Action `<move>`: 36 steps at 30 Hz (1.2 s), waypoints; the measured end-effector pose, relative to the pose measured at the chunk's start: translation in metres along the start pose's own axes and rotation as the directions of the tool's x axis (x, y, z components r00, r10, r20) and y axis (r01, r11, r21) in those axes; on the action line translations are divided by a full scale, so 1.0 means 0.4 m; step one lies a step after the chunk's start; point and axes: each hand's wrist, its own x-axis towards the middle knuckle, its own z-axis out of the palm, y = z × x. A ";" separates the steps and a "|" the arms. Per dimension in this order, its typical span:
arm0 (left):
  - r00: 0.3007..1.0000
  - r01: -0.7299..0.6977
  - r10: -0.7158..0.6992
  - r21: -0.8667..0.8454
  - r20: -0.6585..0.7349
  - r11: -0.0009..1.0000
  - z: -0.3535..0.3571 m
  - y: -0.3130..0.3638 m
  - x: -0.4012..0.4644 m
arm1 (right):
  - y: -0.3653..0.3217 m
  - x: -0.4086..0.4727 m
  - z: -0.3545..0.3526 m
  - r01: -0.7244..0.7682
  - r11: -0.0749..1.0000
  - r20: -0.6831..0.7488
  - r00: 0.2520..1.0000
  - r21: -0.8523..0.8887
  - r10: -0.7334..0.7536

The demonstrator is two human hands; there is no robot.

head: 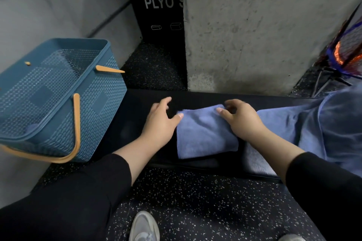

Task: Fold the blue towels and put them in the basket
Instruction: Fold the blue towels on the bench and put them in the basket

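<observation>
Concrete wall behind, dark bench [137,107] below: folded towel [203,133] lies between both hands, left hand [159,121] spread at its edge, right hand [241,119] pinching the far corner. Basket [58,92] waits left (more towels [313,123] unfolded right).

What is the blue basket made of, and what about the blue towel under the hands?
The basket looks like hard moulded plastic with a matte finish: its walls carry a regular woven-look pattern with small holes, and the rim is smooth. Its tan handles may be plastic too; that is hard to tell. The folded towel looks like soft, fuzzy cloth, perhaps microfibre: it has a fine matte nap and soft rounded edges.
</observation>
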 end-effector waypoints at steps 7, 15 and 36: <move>0.898 -0.439 0.380 0.421 0.221 0.794 0.020 0.021 -0.047 | -0.006 -0.065 0.008 0.485 0.857 -0.020 0.869 -0.173 -0.495; 0.843 -0.500 0.212 0.576 0.494 0.646 0.061 -0.021 -0.056 | 0.075 -0.098 0.015 0.486 0.734 0.472 0.844 -0.475 -0.253; 0.749 -0.661 0.510 0.410 0.424 0.629 0.012 -0.029 -0.113 | 0.093 -0.113 -0.028 0.587 0.764 0.230 0.809 -0.268 -0.541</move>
